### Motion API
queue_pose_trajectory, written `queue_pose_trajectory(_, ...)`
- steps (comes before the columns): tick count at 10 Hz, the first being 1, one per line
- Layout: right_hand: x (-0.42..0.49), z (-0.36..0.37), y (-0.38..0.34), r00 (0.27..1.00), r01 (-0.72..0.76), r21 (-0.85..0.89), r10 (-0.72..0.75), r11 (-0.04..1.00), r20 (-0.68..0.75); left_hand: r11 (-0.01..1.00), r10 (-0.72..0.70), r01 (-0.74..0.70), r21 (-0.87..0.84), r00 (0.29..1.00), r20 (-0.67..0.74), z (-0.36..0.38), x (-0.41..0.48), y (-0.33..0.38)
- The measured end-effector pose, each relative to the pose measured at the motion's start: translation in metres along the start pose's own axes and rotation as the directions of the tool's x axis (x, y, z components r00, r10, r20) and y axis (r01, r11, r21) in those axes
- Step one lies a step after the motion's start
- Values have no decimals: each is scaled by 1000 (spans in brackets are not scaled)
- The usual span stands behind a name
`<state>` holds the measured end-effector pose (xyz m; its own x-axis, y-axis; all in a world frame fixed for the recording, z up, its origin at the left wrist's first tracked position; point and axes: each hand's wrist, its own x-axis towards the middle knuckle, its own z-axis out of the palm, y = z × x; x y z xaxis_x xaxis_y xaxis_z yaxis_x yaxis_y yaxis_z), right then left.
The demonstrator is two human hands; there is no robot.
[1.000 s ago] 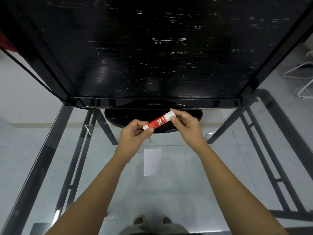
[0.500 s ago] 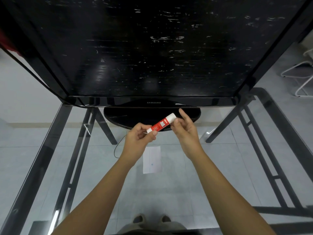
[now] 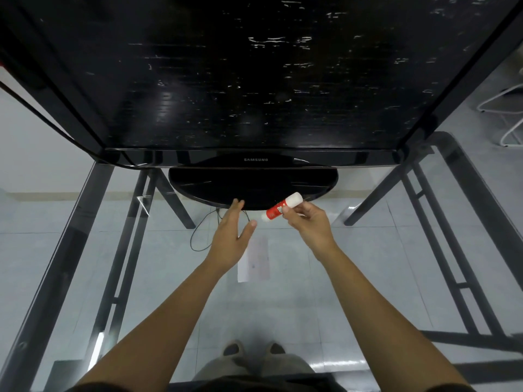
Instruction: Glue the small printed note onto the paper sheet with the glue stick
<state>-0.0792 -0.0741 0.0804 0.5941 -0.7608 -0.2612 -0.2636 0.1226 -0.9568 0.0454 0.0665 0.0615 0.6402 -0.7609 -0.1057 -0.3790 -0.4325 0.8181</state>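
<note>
My right hand (image 3: 307, 222) pinches a red and white glue stick (image 3: 281, 207) above the glass table, the stick tilted with its white end up to the right. My left hand (image 3: 230, 236) hovers just to the left of the stick with fingers straight and apart, holding nothing. A small white paper (image 3: 254, 260) lies flat on the glass below and between the hands, partly covered by my left hand. I cannot tell whether it is the note or the sheet.
A large black Samsung monitor (image 3: 254, 80) on an oval base (image 3: 252, 188) stands right behind the hands. The glass table (image 3: 368, 278) shows dark frame legs and a thin cable (image 3: 198, 239) beneath. My feet are visible under the glass.
My left hand let go of the lower end of the glue stick and opened, moving slightly left. My right hand keeps the stick and has shifted right.
</note>
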Motion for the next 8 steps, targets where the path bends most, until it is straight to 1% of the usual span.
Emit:
queue_pose_trajectory(1,9,-10,18,996,53,-284,-69,957,-48,943,-31,20,334,999,28,7,-1,-39)
queue_pose_trajectory(2,14,-16,28,995,65,-370,-89,927,-48,879,-104,70,473,993,46,9,-3,-60)
queue_pose_trajectory(3,20,-23,37,994,79,-482,-107,873,-31,796,-141,76,600,988,62,11,-6,-81)
queue_pose_trajectory(5,28,-22,42,992,123,-586,-123,801,41,707,-155,28,707,981,116,9,-16,-107)
queue_pose_trajectory(6,30,-22,46,990,136,-606,-126,784,60,720,-152,14,694,979,138,8,-18,-109)
queue_pose_trajectory(7,33,-23,43,991,133,-601,-111,788,74,740,-134,3,672,981,143,6,-18,-111)
queue_pose_trajectory(8,31,-25,43,994,104,-608,-63,787,88,775,-132,14,631,981,141,6,-18,-111)
